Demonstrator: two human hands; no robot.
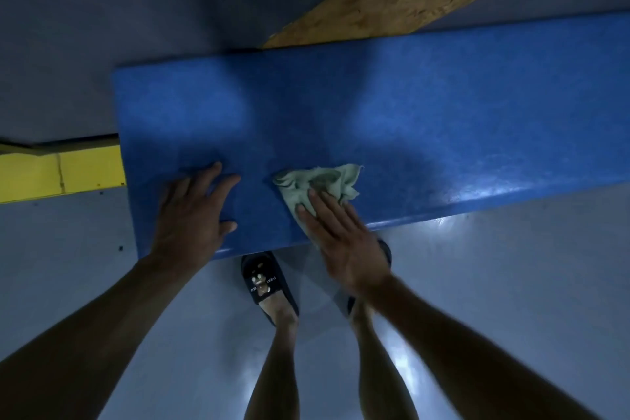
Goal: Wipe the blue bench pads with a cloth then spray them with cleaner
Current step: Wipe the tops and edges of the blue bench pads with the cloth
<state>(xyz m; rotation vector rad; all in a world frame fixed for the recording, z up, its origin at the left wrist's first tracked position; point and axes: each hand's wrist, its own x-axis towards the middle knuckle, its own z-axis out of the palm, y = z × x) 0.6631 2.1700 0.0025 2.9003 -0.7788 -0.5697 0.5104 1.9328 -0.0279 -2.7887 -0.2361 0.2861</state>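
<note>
Right hand flat, fingers straight, pressing green cloth onto blue bench pad — left hand spread flat beside it.

We see both forearms bare, with no sleeve, watch or ring in sight; the left hand and the right hand wear no gloves; the lower legs are bare too; on the feet, dark slide sandals with open toes (the left strap carries small white lettering and a pale emblem; the right one is mostly hidden).
</note>
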